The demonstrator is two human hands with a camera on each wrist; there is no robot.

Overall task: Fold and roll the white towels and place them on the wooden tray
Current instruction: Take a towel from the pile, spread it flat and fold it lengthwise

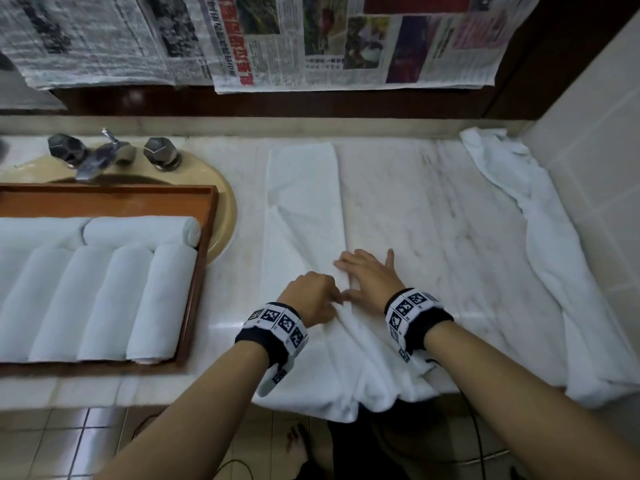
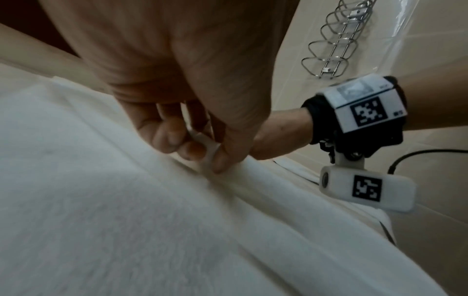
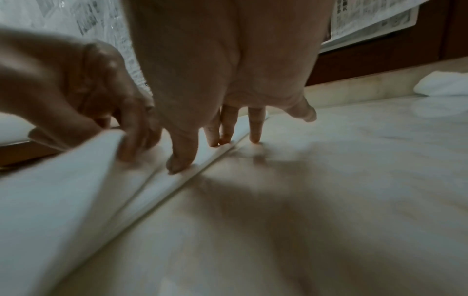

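A white towel (image 1: pixel 301 209) lies lengthwise on the marble counter, its near end hanging over the front edge. My left hand (image 1: pixel 313 296) pinches a folded edge of the towel (image 2: pixel 205 148) between thumb and curled fingers. My right hand (image 1: pixel 367 271) lies just to the right of it, fingers (image 3: pixel 254 128) straight and pressing the towel's right edge (image 3: pixel 177 180) flat onto the counter. The wooden tray (image 1: pixel 204 244) at the left holds several rolled white towels (image 1: pixel 162 299).
A second, crumpled white towel (image 1: pixel 540 244) runs along the counter's right side by the tiled wall. A sink with taps (image 1: pixel 104 154) sits behind the tray. Newspaper sheets (image 1: pixel 311 39) hang on the back wall. A wire rack (image 2: pixel 336 38) hangs on the tiles.
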